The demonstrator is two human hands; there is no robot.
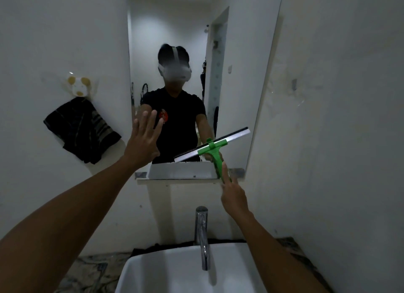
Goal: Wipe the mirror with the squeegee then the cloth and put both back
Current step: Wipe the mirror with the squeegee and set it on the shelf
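White bathroom walls frame a tall mirror (196, 52) above a narrow ledge (185, 179), with a chrome faucet (202, 233) and a white sink (175, 275) below. The right hand (234, 196) grips the green handle of the squeegee (213, 149), whose blade lies tilted against the lower glass, right end higher. The left hand (143, 139) is open, fingers spread, palm toward the mirror's lower left edge, holding nothing; whether it touches the glass is unclear. A dark striped cloth (82, 130) hangs from a wall hook (78, 84) left of the mirror, untouched.

To wipe well, I judge the blade should sit flat along its full length, pulled in even overlapping passes with steady pressure, ending at the bottom edge.

No brand or readable writing shows; the red mark on the reflected shirt is too blurred to read.
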